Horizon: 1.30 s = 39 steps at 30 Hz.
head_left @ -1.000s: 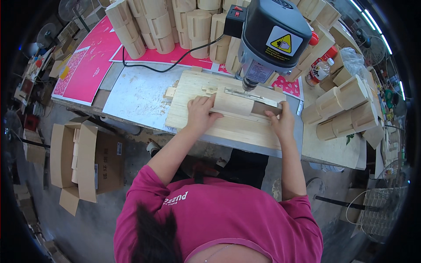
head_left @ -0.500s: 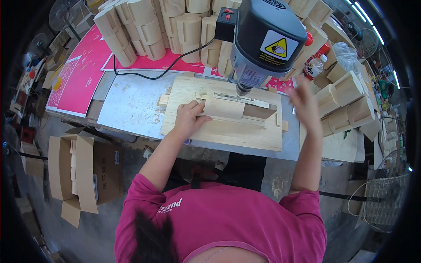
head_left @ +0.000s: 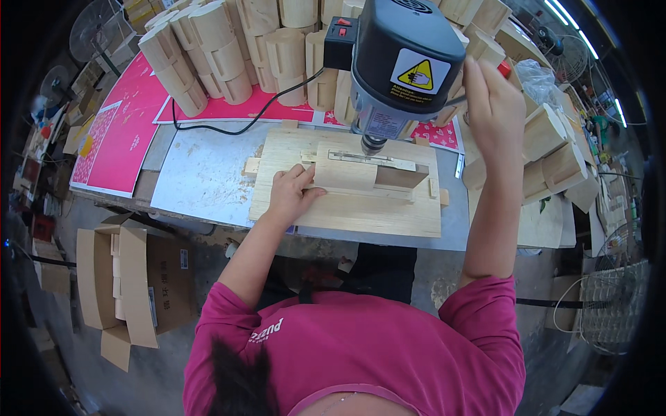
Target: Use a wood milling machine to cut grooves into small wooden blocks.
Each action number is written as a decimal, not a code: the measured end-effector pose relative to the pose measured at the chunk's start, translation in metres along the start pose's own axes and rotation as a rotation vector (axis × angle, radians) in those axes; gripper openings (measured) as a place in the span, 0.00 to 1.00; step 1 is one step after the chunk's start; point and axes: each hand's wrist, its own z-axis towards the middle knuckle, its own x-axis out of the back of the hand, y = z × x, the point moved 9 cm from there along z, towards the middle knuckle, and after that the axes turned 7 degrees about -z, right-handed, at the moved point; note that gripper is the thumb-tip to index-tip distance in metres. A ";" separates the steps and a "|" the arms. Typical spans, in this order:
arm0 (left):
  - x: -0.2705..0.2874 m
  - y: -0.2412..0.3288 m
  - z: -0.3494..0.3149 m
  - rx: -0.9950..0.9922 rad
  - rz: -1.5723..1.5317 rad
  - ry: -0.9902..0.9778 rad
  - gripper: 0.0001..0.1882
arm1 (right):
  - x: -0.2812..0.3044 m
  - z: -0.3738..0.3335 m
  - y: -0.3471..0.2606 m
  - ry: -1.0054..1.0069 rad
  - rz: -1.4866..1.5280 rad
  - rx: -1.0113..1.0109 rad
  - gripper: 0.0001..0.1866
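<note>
A black-and-grey drill press (head_left: 409, 55) stands over the work, its chuck (head_left: 373, 144) just above a pale wooden block (head_left: 347, 172). The block has a rounded face and a long slot plate on top. It lies in a wooden jig board (head_left: 298, 211), where a thin upright panel (head_left: 399, 179) stands at the block's right. My left hand (head_left: 291, 195) grips the block's left end, thumb in front and fingers behind. Raised at the press's right side, my right hand (head_left: 494, 104) is closed round the feed lever (head_left: 456, 100), whose end it hides.
Several slotted wooden cylinders (head_left: 229, 55) are stacked behind the press, with more (head_left: 555, 156) at the right. A black power cable (head_left: 243, 128) loops over the table (head_left: 201, 170). An open cardboard box (head_left: 132, 277) holding wooden pieces stands on the floor at left.
My right hand has risen from beside the press to the feed lever and closed on it. My left hand stays at the block's end. The whole view has shifted slightly.
</note>
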 end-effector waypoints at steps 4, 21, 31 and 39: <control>0.000 -0.002 0.001 0.030 0.019 -0.018 0.26 | 0.010 -0.053 -0.018 0.020 0.141 0.022 0.08; 0.001 0.003 -0.002 0.016 -0.015 0.039 0.21 | -0.041 -0.139 -0.004 0.125 0.357 0.106 0.06; -0.023 0.035 0.014 -0.012 0.033 0.051 0.27 | -0.056 0.046 0.054 -0.116 0.156 -0.172 0.23; -0.025 0.030 0.008 -0.002 0.055 0.032 0.29 | -0.001 -0.015 0.006 -0.037 0.122 -0.137 0.17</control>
